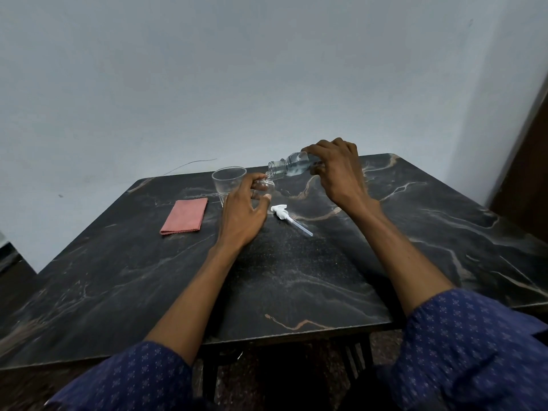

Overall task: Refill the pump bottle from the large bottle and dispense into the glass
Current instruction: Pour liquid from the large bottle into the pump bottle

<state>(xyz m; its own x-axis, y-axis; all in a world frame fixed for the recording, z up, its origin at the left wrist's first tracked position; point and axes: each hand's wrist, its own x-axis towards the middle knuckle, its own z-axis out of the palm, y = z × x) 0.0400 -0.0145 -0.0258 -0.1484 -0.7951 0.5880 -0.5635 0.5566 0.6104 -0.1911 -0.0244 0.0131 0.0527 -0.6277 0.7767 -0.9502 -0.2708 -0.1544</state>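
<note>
Head view: one dark, marble-patterned surface carries all items, with a pale wall behind it. The right hand, at about 1 o'clock from the surface centre, has its grip closed around the body of the large bottle. That bottle is clear, tilted nearly level, with its open mouth pointing left and down. Clear liquid shows inside its neck and shoulder. Its mouth sits directly above, and appears to touch, the threaded neck of the pump bottle.

The pump bottle is small, clear and upright on the surface at roughly 12 o'clock. The left hand has its grip closed on it from the near side, fingers wrapped left and thumb on the right. Whether liquid is passing between the two mouths cannot be told at this size.

The glass stands upright just beside the pump bottle at its 9 o'clock, partly hidden behind the left fingers. It looks empty.

The white pump head, with its dip tube attached, lies flat on the surface at 4 o'clock from the pump bottle, near the left thumb, apart from both bottles. The tube points toward 4 o'clock.

A folded pink cloth lies flat at 9 o'clock from the left hand, well apart from the glass.

Both forearms are bare, with blue patterned sleeves pushed up at the lower edge.
</note>
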